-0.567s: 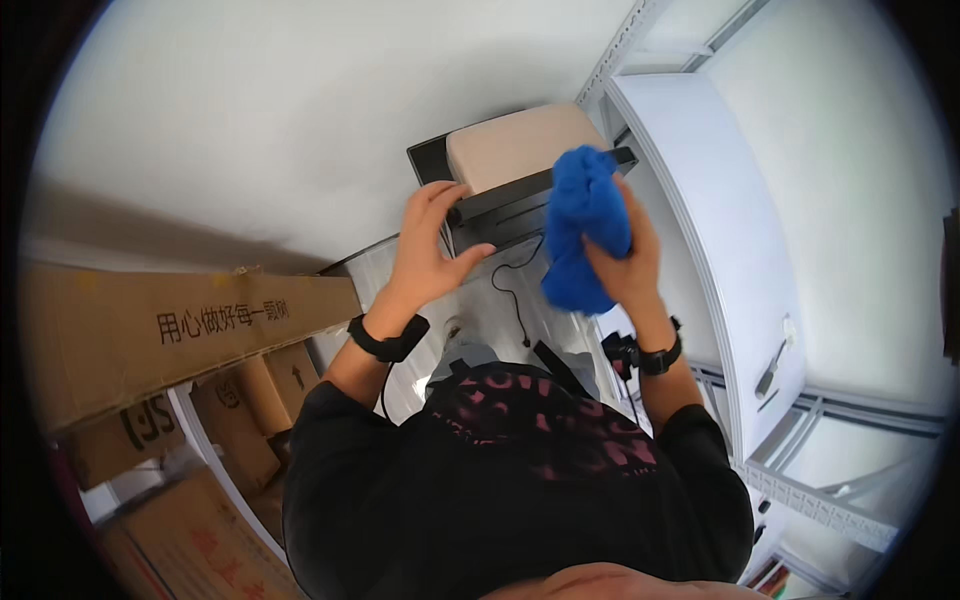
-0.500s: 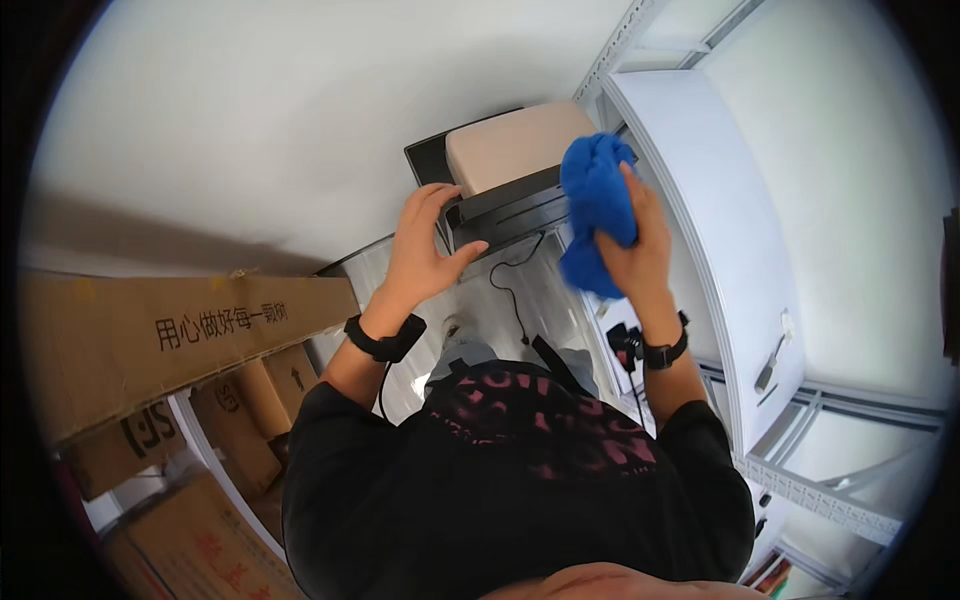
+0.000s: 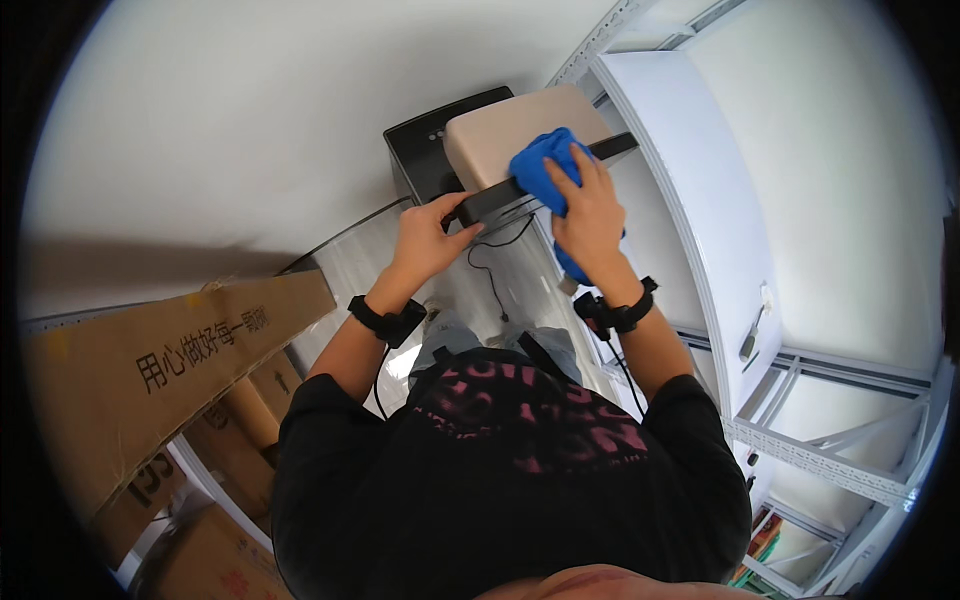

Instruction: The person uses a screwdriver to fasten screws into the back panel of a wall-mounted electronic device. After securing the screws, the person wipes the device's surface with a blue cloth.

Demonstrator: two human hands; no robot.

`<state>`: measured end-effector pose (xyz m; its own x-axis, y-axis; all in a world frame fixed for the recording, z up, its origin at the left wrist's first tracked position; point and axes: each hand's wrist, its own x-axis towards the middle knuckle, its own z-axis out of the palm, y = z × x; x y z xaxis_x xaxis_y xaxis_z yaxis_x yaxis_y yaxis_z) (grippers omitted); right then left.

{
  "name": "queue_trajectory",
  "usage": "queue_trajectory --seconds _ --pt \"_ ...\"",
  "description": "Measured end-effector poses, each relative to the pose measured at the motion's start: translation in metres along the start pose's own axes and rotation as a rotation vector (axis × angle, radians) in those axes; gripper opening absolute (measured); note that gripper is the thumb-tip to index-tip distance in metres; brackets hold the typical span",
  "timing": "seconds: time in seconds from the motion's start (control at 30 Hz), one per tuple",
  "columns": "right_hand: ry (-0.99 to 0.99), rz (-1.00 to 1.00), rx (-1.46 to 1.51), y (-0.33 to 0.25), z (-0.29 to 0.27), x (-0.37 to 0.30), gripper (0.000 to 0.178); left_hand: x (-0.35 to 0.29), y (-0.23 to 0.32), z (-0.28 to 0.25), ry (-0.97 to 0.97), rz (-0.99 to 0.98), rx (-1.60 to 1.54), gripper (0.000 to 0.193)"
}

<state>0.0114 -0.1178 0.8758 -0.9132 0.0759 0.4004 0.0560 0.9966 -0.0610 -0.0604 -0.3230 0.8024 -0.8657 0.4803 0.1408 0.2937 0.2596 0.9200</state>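
Observation:
My left hand (image 3: 426, 240) grips the left end of a long black bar-like edge (image 3: 488, 201), thumb below and fingers on top. In my right hand (image 3: 592, 222) is a bunched blue cloth (image 3: 546, 172), pressed against the middle of that black edge. One end of the cloth hangs below the right palm. Just beyond the edge sits a beige block with rounded corners (image 3: 520, 128); what it and the black edge belong to I cannot tell. Both wrists wear black straps with small devices and cables.
A black box-like unit (image 3: 432, 142) stands against the wall, behind the beige block. White shelving (image 3: 690, 220) runs along the right. Long cardboard boxes (image 3: 190, 345) lie on a rack at the left. A black cable (image 3: 487, 272) trails over the floor near my feet.
My left hand has closed on the black edge's left end. My right hand has moved left, bringing the blue cloth onto the edge. The view has shifted slightly.

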Motion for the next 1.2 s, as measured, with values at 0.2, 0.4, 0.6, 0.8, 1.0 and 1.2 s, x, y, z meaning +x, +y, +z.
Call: queue_trajectory --seconds 0.2,0.4,0.6,0.8,1.0,1.2 --pt "-0.114 -0.102 0.187 -0.061 -0.011 -0.006 0.063 0.005 0.000 -0.004 -0.010 -0.032 -0.054 0.032" --pt "-0.077 -0.130 0.248 -0.041 -0.002 -0.005 0.060 0.009 -0.010 -0.004 -0.052 -0.047 -0.118 0.033" --pt "0.057 0.045 0.079 0.056 0.009 0.005 0.058 0.010 -0.005 -0.004 -0.097 -0.056 -0.174 0.039" --pt "0.069 0.339 0.083 0.138 0.016 0.027 0.052 0.007 -0.012 -0.004 -0.079 0.021 -0.136 0.041" --pt "0.085 0.274 -0.098 0.098 0.019 0.021 0.052 0.010 -0.012 -0.002 -0.057 0.079 -0.109 0.040" --pt "-0.042 0.082 -0.012 0.008 0.000 0.019 0.042 0.010 -0.017 0.003 0.013 0.099 -0.109 0.038"
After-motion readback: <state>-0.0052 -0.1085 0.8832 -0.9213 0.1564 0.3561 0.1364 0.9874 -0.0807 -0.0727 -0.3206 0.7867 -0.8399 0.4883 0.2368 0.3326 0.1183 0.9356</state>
